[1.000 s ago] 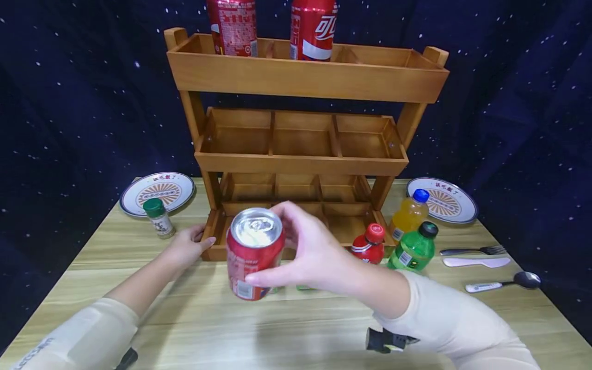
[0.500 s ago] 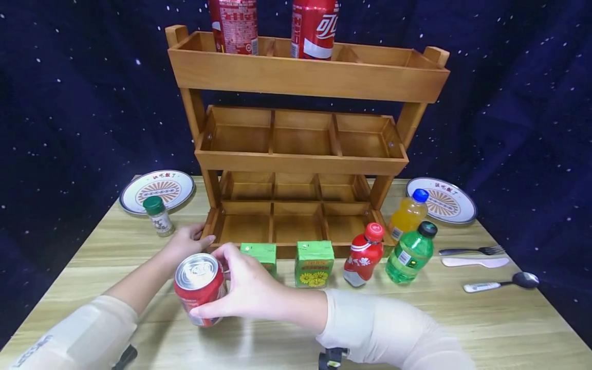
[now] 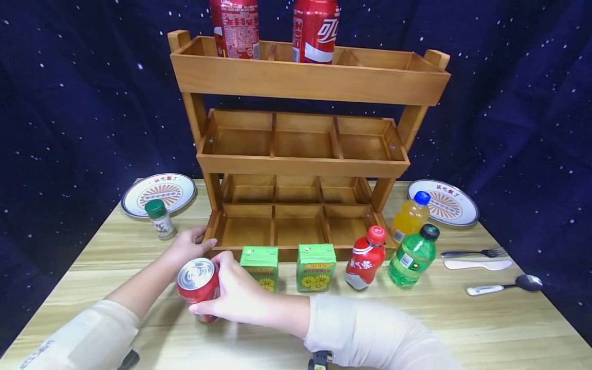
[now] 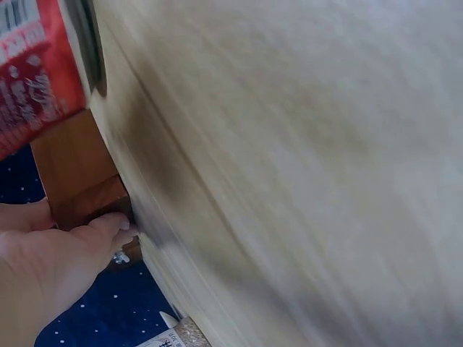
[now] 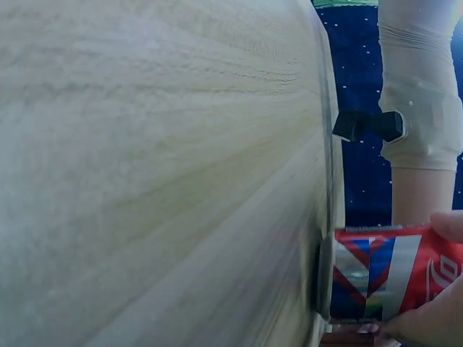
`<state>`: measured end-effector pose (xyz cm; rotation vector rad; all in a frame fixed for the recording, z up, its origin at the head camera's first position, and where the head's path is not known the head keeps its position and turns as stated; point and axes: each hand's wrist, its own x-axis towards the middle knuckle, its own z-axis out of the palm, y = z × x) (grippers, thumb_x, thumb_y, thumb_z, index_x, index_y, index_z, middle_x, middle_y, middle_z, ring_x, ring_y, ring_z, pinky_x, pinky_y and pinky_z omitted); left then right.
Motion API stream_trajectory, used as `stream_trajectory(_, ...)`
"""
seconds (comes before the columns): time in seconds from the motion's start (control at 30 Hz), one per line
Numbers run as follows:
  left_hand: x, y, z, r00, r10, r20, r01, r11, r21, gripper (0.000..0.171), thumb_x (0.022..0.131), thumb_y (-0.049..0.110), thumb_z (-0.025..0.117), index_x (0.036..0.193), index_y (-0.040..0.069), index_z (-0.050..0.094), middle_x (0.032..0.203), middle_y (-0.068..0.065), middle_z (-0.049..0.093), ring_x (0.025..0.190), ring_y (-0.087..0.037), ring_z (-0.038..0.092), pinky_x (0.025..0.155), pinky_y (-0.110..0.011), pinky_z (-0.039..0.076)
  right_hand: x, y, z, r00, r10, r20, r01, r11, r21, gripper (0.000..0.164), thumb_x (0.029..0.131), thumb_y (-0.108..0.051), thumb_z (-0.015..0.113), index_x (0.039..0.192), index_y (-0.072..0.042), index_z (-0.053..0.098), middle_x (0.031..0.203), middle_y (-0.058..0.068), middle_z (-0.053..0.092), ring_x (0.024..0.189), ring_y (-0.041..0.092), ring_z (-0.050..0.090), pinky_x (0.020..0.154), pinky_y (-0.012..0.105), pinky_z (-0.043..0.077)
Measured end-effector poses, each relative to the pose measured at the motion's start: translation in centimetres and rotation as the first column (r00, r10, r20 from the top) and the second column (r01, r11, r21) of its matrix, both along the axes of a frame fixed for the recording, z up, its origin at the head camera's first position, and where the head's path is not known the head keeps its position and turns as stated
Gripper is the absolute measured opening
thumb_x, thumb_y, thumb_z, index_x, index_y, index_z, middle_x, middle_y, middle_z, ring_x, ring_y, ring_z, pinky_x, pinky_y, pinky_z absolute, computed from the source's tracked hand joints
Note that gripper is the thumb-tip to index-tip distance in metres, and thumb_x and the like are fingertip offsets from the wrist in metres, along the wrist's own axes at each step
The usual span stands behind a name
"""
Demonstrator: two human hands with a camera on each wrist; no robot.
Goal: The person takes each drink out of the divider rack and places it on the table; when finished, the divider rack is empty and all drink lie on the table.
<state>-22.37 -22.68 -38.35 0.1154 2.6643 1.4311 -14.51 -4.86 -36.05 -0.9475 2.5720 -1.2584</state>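
Note:
My right hand [image 3: 238, 295] grips a red cola can [image 3: 198, 293] near the front left corner of the wooden rack, thumb on the near side. In the right wrist view the base of the can [image 5: 372, 278] is right at the tabletop. My left hand [image 3: 185, 246] holds the lower left corner of the three-tier wooden rack [image 3: 305, 165]; in the left wrist view, thumb and fingers lie on either side of the wood [image 4: 79, 163]. Two green drink cartons [image 3: 316, 268] stand before the rack, the left one partly behind my right hand.
Two red cans [image 3: 316, 33] stand in the top tier. Right of the cartons are a red bottle [image 3: 365, 259], a green bottle [image 3: 411, 259] and an orange drink bottle [image 3: 409, 218]. A spice jar [image 3: 161, 221], two plates [image 3: 134, 198] and cutlery [image 3: 478, 264] lie toward the sides.
My right hand has carried the cola can left and down from before the rack to the tabletop near my left hand, uncovering the green cartons. My left hand stays on the rack.

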Motion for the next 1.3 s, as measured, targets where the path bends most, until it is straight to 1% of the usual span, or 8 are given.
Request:
stream_trajectory(0.37,-0.1,0.5,-0.1,0.999,-0.003,0.037,0.001,0.998,0.061,0.056,0.090,0.011,0.051,0.130,-0.018,0.025,0.126,-0.034,0.038,0.117,-0.041,0.038,0.096,-0.047,0.034,0.5,-0.5,-1.2,0.994,-0.105,-0.017,0.103,0.989,-0.103,0.071,0.071,-0.027,0.076,0.123,-0.006,0.032,0.111,-0.001,0.046,0.103,0.003,0.046,0.091,0.017,0.037)
stream_trajectory(0.5,0.0,0.7,0.0,0.998,-0.003,0.055,0.000,0.998,0.057,0.056,0.091,0.011,0.050,0.131,-0.019,0.023,0.129,-0.035,0.035,0.119,-0.043,0.034,0.097,-0.048,0.032,1.1,0.2,-0.9,0.997,-0.070,-0.014,0.068,0.993,-0.095,0.087,0.071,-0.036,0.074,0.135,-0.008,0.022,0.125,0.001,0.041,0.115,0.007,0.040,0.096,0.022,0.035)
stream_trajectory(0.6,0.1,0.7,0.0,0.998,-0.009,0.064,0.004,0.997,0.079,0.057,0.091,0.011,0.049,0.131,-0.018,0.021,0.129,-0.035,0.033,0.119,-0.043,0.034,0.097,-0.047,0.033,1.8,1.4,0.6,0.999,-0.001,-0.033,-0.002,0.996,-0.094,0.097,0.071,-0.043,0.071,0.141,-0.012,0.011,0.136,0.001,0.031,0.122,0.010,0.033,0.099,0.027,0.032)
stream_trajectory(0.73,0.1,0.8,0.1,0.998,-0.015,0.056,0.009,0.994,0.107,0.058,0.091,0.012,0.050,0.132,-0.018,0.021,0.129,-0.035,0.034,0.118,-0.042,0.036,0.097,-0.046,0.034,2.1,3.9,4.4,0.991,0.055,-0.122,-0.071,0.989,-0.128,0.095,0.074,-0.044,0.068,0.142,-0.017,0.007,0.143,-0.001,0.021,0.127,0.009,0.025,0.102,0.030,0.029)
stream_trajectory(0.9,0.0,0.6,0.2,0.997,-0.009,0.082,0.000,0.994,0.113,0.061,0.092,0.012,0.049,0.133,-0.017,0.017,0.133,-0.035,0.027,0.122,-0.042,0.029,0.100,-0.047,0.028,1.7,7.2,12.4,0.969,0.030,-0.247,-0.107,0.947,-0.302,0.084,0.075,-0.018,0.073,0.138,-0.002,0.019,0.143,0.007,0.025,0.129,0.011,0.023,0.105,0.026,0.021)
stream_trajectory(1.1,0.2,0.2,0.5,0.995,-0.013,0.101,0.003,0.996,0.094,0.063,0.092,0.014,0.048,0.134,-0.017,0.013,0.135,-0.036,0.021,0.125,-0.043,0.022,0.102,-0.049,0.023,-1.1,10.1,21.7,0.908,-0.181,-0.378,-0.011,0.892,-0.453,0.071,0.076,-0.005,0.069,0.131,0.008,0.027,0.138,0.014,0.033,0.126,0.008,0.030,0.103,0.017,0.020)
stream_trajectory(1.2,0.3,0.1,0.6,0.995,-0.012,0.095,0.005,0.997,0.075,0.063,0.092,0.014,0.048,0.134,-0.018,0.013,0.134,-0.036,0.022,0.125,-0.044,0.022,0.102,-0.050,0.023,-3.5,11.3,25.1,0.870,-0.320,-0.375,0.097,0.857,-0.506,0.068,0.078,-0.009,0.069,0.131,0.005,0.028,0.137,0.010,0.036,0.123,0.004,0.032,0.100,0.011,0.021)
stream_trajectory(1.3,0.3,0.1,0.6,0.995,-0.017,0.101,0.009,0.997,0.077,0.063,0.092,0.014,0.048,0.134,-0.017,0.013,0.135,-0.036,0.021,0.125,-0.043,0.022,0.102,-0.050,0.023,-6.7,12.5,27.6,0.828,-0.424,-0.367,0.216,0.845,-0.489,0.071,0.078,-0.018,0.069,0.133,-0.002,0.028,0.135,0.004,0.038,0.122,0.001,0.032,0.097,0.006,0.021)
